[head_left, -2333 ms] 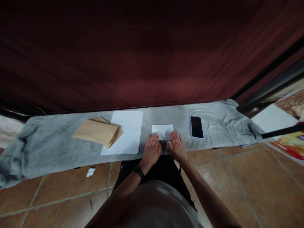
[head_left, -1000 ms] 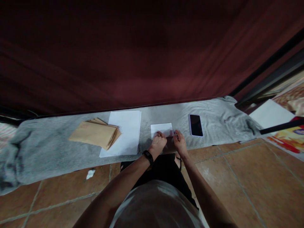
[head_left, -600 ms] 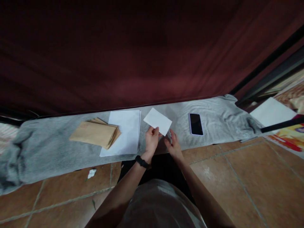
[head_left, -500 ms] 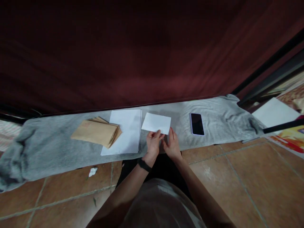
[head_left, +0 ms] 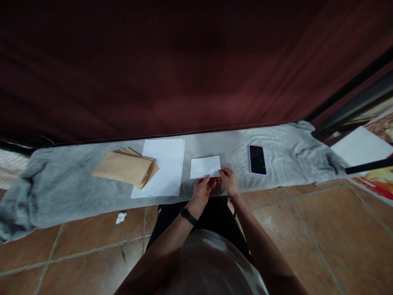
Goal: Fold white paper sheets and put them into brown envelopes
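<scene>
1. Starting far left: scanning a grey cloth [head_left: 61, 192] spread over a tiled floor [head_left: 307, 229], and spotting brown envelopes [head_left: 124, 167] fanned in a stack, overlapping the left side of some white sheets [head_left: 162, 166].
2. Moving to the middle: finding a small paper [head_left: 205, 166] lying on the cloth, just right of the sheets.
3. Pinching its near edge with the left hand [head_left: 202, 190], fingers curled together.
4. Nipping its near right corner with the right hand [head_left: 229, 182], fingertips closed.
5. Passing a phone [head_left: 257, 159] further right, screen dark, well apart from both hands.
6. Judging the step: probably squaring or creasing the slip.
7. Calling next for lined-up edges and even pressure on the cloth.
</scene>
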The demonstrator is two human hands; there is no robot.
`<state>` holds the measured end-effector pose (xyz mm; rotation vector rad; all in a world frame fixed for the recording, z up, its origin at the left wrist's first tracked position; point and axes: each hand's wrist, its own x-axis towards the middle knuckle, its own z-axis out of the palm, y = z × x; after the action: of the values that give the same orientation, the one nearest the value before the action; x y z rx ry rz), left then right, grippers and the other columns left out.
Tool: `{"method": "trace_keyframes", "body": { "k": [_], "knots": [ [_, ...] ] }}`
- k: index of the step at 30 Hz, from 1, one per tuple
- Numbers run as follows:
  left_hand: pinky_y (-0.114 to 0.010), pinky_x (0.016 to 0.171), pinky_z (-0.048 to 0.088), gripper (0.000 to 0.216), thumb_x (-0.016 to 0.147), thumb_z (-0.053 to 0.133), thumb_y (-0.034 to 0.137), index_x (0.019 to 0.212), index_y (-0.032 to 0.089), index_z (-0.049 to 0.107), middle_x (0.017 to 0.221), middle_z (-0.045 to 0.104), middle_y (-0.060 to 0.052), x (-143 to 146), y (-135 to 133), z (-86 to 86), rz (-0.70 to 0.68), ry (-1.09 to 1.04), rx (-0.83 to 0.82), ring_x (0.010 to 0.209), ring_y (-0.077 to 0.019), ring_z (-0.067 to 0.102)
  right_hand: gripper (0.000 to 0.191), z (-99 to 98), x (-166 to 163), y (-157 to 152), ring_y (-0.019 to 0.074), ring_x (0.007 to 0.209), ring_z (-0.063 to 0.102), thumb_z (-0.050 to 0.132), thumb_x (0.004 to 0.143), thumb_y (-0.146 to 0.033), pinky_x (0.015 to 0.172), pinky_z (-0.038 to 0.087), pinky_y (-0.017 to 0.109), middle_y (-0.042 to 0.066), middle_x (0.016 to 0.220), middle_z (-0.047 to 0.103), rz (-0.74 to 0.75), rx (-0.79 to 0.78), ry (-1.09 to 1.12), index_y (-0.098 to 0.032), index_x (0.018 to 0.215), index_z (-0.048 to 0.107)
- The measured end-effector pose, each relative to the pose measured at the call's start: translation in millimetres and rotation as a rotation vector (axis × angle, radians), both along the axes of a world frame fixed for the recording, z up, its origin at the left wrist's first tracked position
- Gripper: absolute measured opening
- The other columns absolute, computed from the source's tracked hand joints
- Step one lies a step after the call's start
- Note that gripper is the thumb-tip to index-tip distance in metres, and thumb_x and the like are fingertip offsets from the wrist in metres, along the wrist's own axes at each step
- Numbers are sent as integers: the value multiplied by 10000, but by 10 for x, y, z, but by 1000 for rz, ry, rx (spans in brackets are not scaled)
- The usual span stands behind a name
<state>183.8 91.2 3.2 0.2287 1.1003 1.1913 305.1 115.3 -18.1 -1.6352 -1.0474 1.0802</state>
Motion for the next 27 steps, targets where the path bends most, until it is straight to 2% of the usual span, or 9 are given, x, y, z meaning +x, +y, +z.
{"method": "trace_keyframes", "body": {
  "k": [3,6,9,11,13,17,21,24,27],
  "knots": [
    [-347,652,603,186,795,738,309,750,138,683,698,716,-82,-61,-122,35,-183,153,40,625,-195,702,326,-4,95,-8,209,633,660,524,825,-425,622,558,334,53,748,714,-6,-10,-130,-179,928,710],
    [-398,882,590,240,946,539,329,987,173,717,977,761,-112,-98,-167,84,-386,723,392,924,-232,732,311,8,149,-26,238,749,678,531,831,-380,747,550,370,85,835,736,-16,-17,-266,-178,985,710],
    [-460,1180,374,418,1009,400,294,1371,154,556,1485,531,-133,-126,-114,71,-576,1341,751,1416,-254,449,328,41,146,-52,251,838,681,518,869,-334,818,525,378,108,907,742,-18,-31,-367,-165,1094,688],
    [-475,1232,281,497,1017,376,297,1478,119,434,1594,380,-131,-150,-70,10,-715,1626,813,1509,-257,282,341,70,135,-83,243,859,682,496,910,-309,825,515,362,111,930,740,-1,-62,-467,-160,1168,662],
    [-467,1245,249,537,1022,359,310,1519,106,371,1617,335,-125,-172,-52,-75,-804,1802,807,1524,-250,235,353,93,125,-125,234,882,684,459,954,-294,821,512,346,117,980,734,23,-82,-617,-160,1231,632],
    [-456,1260,207,580,1027,344,323,1555,87,298,1636,283,-134,-195,-87,-231,-827,1938,819,1538,-249,181,399,103,42,-222,264,1080,642,387,1012,-315,923,507,389,165,1177,682,68,110,-809,-139,1300,600],
    [-477,1258,205,591,1013,380,275,1551,52,284,1631,276,-176,-218,-116,-330,-875,1896,901,1532,-281,198,487,51,-195,-302,241,1323,519,307,1049,-354,1105,432,409,154,1408,585,320,375,-723,-135,1428,522],
    [-490,1254,215,603,1014,394,308,1550,55,287,1630,271,-189,-257,-110,-354,-897,1861,919,1526,-302,214,532,-10,-352,-349,225,1449,387,253,1060,-350,1191,334,436,128,1546,458,456,404,-764,-129,1519,409],
    [-472,1255,224,592,1018,350,271,1568,78,248,1644,249,-165,-321,-98,-331,-875,1884,864,1534,-280,187,551,-58,-375,-388,226,1489,323,239,1069,-367,1221,270,452,124,1590,389,449,343,-874,-123,1551,346]
  ]
}}
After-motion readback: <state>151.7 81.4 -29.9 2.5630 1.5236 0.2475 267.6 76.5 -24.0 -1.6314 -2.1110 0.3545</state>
